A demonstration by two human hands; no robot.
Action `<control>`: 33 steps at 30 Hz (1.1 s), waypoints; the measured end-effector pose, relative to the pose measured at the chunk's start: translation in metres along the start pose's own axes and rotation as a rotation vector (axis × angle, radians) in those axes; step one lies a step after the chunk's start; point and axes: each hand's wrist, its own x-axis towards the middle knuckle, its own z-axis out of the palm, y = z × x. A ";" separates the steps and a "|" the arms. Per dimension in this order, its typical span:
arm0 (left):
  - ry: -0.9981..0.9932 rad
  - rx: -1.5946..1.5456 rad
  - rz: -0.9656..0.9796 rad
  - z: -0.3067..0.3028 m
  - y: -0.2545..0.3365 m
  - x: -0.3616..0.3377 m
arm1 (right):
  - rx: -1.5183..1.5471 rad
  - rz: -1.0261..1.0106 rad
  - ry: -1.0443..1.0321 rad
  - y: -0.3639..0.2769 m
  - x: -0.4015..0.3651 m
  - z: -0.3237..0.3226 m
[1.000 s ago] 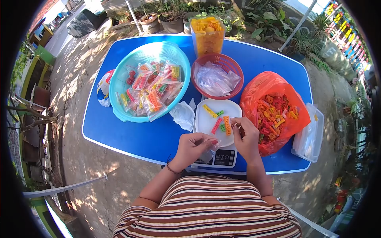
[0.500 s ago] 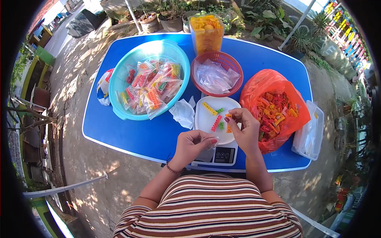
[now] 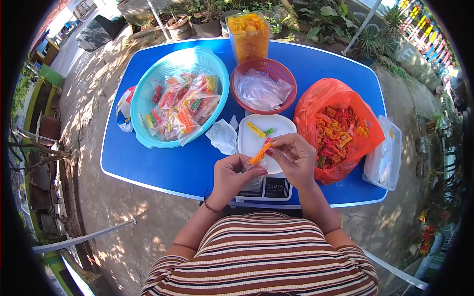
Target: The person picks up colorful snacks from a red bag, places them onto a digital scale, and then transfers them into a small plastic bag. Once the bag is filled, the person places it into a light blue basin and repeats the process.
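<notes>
A: How does the right hand [image 3: 297, 157] hold?
B: Its thumb and fingers are closed together on the upper end of the orange spiral piece [image 3: 260, 153]. The piece is tilted, its lower end towards the left hand [image 3: 232, 178].
A: And the left hand, is it open?
B: No, its thumb and fingers pinch a small clear bag [image 3: 255, 180], which hangs below them. If the piece already enters the bag, I cannot tell.
A: How are the hands posed?
B: Both forearms reach forward, and the hands turn inward, near to each other. The right wrist is bent towards the left hand.
A: What lies around this grip?
B: The white tray [image 3: 247, 148] is partly under it; a yellow piece [image 3: 256, 129] and a green piece [image 3: 268, 131] lie just beyond the fingers. To the right of it stands the open red bag [image 3: 307, 109], to the left, farther, the turquoise basket [image 3: 139, 107].
</notes>
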 end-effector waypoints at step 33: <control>0.039 0.046 0.050 0.005 0.006 0.003 | 0.049 -0.054 0.032 0.009 -0.001 -0.002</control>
